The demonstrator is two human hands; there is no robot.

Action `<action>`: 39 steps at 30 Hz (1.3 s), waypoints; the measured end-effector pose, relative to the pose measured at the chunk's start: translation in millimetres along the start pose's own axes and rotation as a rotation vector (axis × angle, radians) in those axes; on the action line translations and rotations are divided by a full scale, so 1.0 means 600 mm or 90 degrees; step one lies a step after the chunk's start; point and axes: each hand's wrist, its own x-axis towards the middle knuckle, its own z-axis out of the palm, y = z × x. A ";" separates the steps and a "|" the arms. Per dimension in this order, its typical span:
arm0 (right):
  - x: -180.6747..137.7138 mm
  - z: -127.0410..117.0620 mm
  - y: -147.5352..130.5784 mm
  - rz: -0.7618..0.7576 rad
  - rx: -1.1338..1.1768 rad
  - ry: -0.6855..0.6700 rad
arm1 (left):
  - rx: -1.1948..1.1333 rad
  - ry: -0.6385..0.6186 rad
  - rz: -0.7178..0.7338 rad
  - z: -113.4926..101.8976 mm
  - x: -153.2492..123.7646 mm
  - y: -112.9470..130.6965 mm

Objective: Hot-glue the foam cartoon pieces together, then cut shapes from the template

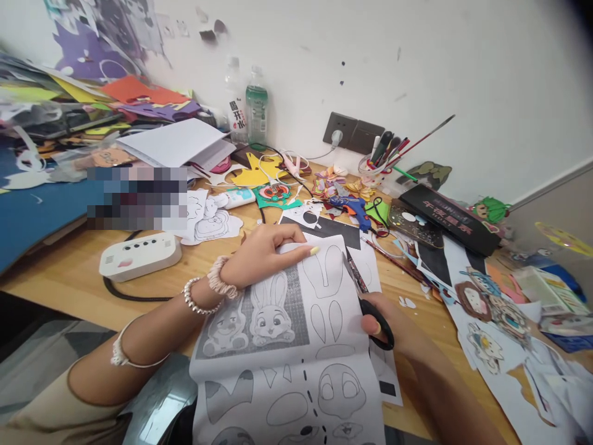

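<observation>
A printed paper sheet (290, 386) with rabbit and fox drawings and outlined shapes hangs over the desk's near edge. My left hand (273, 253) grips its top, thumb in front and fingers behind. Black-handled scissors (380, 330) are in my right hand (386, 315), thumb through a handle loop. Their blades point up and away at the sheet's right edge, near an outlined ear shape. Whether the blades have the paper between them I cannot tell. Another printed sheet (389, 377) lies beneath, partly covered.
A white power strip (141, 256) sits left of my arm. Behind the sheet are a blue glue gun (349, 210) and paper scraps. A black box (449, 216) and cut-out characters (484, 349) lie right. Two bottles (257, 108) stand by the wall; coloured sheets (143, 93) are piled left.
</observation>
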 end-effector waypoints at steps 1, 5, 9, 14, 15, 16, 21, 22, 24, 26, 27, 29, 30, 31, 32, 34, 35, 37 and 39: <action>-0.001 0.001 0.002 -0.003 0.006 -0.007 | 0.002 -0.003 0.002 0.001 0.000 0.000; -0.002 0.003 0.001 -0.039 0.027 -0.038 | 0.017 -0.013 0.011 0.003 -0.002 0.001; -0.004 0.006 -0.014 -0.032 0.040 -0.048 | 0.015 -0.021 0.018 0.004 -0.003 0.001; -0.010 0.005 -0.034 0.037 0.040 -0.024 | 0.002 -0.016 0.013 0.004 -0.003 0.001; -0.011 0.005 -0.035 0.049 0.040 -0.021 | 0.004 -0.015 0.012 0.004 -0.003 0.001; -0.011 0.005 -0.036 0.053 0.045 -0.020 | 0.006 -0.015 0.012 0.004 -0.003 0.001; -0.006 0.005 -0.032 0.017 0.095 -0.052 | 0.012 -0.036 0.011 0.004 -0.003 0.002; -0.005 0.006 -0.030 0.011 0.093 -0.057 | 0.011 -0.040 0.009 0.003 -0.003 0.003; -0.003 0.007 -0.026 0.007 0.080 -0.063 | 0.008 -0.044 0.003 0.003 -0.003 0.003; -0.001 0.009 -0.022 0.014 0.073 -0.059 | 0.007 -0.044 0.000 0.003 -0.003 0.003; -0.001 0.009 -0.022 0.019 0.071 -0.051 | 0.008 -0.044 0.000 0.002 -0.002 0.003; -0.002 0.011 -0.023 0.034 0.066 -0.037 | 0.011 -0.045 0.000 0.003 -0.002 0.002; -0.002 0.012 -0.024 0.041 0.062 -0.029 | 0.013 -0.045 0.000 0.003 -0.002 0.002; -0.003 0.013 -0.025 0.045 0.060 -0.024 | 0.014 -0.045 -0.001 0.003 -0.002 0.002; -0.003 0.013 -0.027 0.045 0.062 -0.026 | 0.015 -0.046 0.000 0.003 -0.002 0.001; -0.002 0.013 -0.028 0.028 0.079 -0.041 | 0.013 -0.050 0.002 0.004 -0.002 0.001; -0.001 0.013 -0.027 0.016 0.088 -0.048 | 0.010 -0.053 0.002 0.004 -0.002 0.001; 0.000 0.013 -0.025 0.001 0.095 -0.057 | 0.003 -0.059 -0.002 0.005 -0.001 0.001; 0.001 0.013 -0.022 0.000 0.089 -0.056 | -0.003 -0.062 -0.010 0.005 -0.001 0.001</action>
